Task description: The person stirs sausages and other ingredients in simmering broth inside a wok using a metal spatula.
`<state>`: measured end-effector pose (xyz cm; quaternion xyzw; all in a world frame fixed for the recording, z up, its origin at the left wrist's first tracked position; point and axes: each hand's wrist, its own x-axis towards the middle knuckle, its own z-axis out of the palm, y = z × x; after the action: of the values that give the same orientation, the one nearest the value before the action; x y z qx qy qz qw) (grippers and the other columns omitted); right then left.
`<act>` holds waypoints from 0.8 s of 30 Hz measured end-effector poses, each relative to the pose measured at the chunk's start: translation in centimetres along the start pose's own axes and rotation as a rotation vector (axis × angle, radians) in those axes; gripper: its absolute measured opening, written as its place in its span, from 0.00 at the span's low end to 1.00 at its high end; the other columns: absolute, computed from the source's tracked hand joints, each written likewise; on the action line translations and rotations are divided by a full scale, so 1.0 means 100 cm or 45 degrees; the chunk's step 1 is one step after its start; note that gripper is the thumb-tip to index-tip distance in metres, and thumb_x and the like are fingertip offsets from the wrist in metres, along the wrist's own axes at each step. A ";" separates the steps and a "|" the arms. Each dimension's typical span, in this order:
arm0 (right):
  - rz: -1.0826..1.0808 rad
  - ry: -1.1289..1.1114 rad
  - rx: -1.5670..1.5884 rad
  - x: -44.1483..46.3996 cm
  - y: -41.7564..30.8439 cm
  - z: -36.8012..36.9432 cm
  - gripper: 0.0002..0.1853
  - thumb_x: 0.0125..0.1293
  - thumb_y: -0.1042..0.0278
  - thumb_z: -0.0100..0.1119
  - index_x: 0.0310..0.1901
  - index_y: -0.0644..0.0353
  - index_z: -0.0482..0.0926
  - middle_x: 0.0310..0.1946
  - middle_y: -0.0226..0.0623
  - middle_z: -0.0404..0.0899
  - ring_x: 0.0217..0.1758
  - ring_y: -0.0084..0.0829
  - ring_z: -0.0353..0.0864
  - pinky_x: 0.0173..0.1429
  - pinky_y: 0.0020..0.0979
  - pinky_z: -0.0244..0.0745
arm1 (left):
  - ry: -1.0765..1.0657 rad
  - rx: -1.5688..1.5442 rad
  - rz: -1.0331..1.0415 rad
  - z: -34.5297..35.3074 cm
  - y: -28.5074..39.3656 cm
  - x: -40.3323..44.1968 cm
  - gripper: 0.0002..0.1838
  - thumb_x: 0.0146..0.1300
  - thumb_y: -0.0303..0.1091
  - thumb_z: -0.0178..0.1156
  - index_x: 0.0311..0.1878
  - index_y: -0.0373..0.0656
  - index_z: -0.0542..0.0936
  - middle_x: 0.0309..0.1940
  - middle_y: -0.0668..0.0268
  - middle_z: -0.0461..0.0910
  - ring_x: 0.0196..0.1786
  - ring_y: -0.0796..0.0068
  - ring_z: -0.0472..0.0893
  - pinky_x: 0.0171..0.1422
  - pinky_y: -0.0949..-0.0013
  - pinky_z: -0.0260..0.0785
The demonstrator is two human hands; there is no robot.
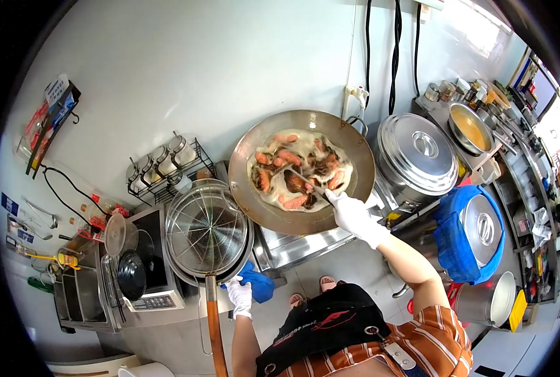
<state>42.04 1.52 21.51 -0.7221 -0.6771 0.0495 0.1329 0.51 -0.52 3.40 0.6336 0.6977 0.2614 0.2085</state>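
A large wok (267, 218) holds reddish meat pieces (292, 157) and dark pieces in foamy, bubbling liquid. My right hand (355, 218), in a white glove, is closed around a thin metal utensil (318, 189) that reaches into the wok; its working end is partly hidden among the food. Lower left, my gloved left hand (239, 296) has its fingers closed at a blue cloth (257, 283) beside the pot's rim. A round wire strainer (207, 229) with a long wooden handle (215, 330) rests over that pot, its handle passing just left of my left hand.
A lidded steel pot (418, 154) stands right of the wok. Behind it is a bowl of yellowish liquid (470, 129). A blue-wrapped lidded container (475, 229) stands nearer me. Left are a seasoning-jar rack (166, 166), an induction cooker (155, 303) and a sink (82, 295).
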 end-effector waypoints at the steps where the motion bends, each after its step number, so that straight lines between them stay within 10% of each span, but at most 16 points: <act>1: -0.002 0.000 0.001 0.005 0.003 0.003 0.29 0.60 0.76 0.48 0.65 0.59 0.69 0.37 0.49 0.79 0.33 0.46 0.83 0.36 0.44 0.77 | 0.006 -0.008 0.007 0.000 0.000 0.000 0.17 0.42 0.25 0.70 0.36 0.42 0.74 0.44 0.53 0.74 0.53 0.51 0.74 0.62 0.58 0.65; 24: 0.096 -0.080 -0.306 -0.077 0.026 -0.056 0.29 0.61 0.71 0.54 0.66 0.51 0.69 0.39 0.49 0.78 0.29 0.44 0.82 0.30 0.40 0.77 | 0.027 -0.026 -0.003 0.001 0.000 -0.001 0.19 0.41 0.23 0.70 0.36 0.43 0.72 0.41 0.56 0.72 0.49 0.54 0.73 0.59 0.59 0.65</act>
<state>45.37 -6.89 25.37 -0.7559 -0.6543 -0.0044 0.0224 0.60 -0.64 3.39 0.6278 0.6978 0.2751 0.2079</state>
